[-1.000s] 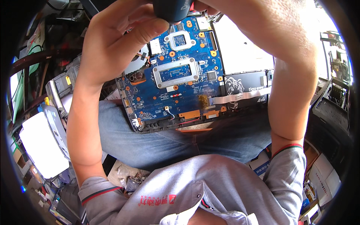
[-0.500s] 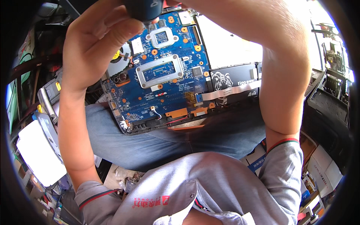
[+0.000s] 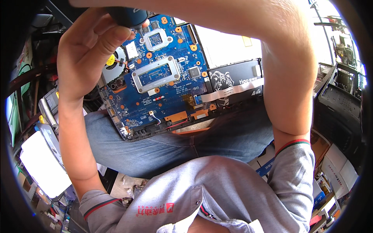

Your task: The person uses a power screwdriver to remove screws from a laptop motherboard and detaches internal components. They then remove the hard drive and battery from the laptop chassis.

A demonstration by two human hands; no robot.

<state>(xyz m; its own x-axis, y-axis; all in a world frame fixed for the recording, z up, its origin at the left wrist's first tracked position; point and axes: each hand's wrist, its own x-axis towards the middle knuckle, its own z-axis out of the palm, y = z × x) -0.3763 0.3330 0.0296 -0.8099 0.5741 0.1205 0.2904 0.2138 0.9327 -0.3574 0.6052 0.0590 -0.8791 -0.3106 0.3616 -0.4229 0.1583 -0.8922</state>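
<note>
My left hand (image 3: 87,54) is curled loosely around the dark blue screwdriver (image 3: 128,17), steadying its tip on the blue circuit board (image 3: 155,89) lying across my lap. My right forearm (image 3: 287,77) crosses above; that hand is out of view. A black drive (image 3: 233,79) sits at the board's right edge.

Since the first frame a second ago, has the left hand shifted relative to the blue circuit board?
Yes. The left hand sat over the blue circuit board top-left portion; now it lies off the board's left edge, fingertips at the dark blue screwdriver handle near the top corner.
</note>
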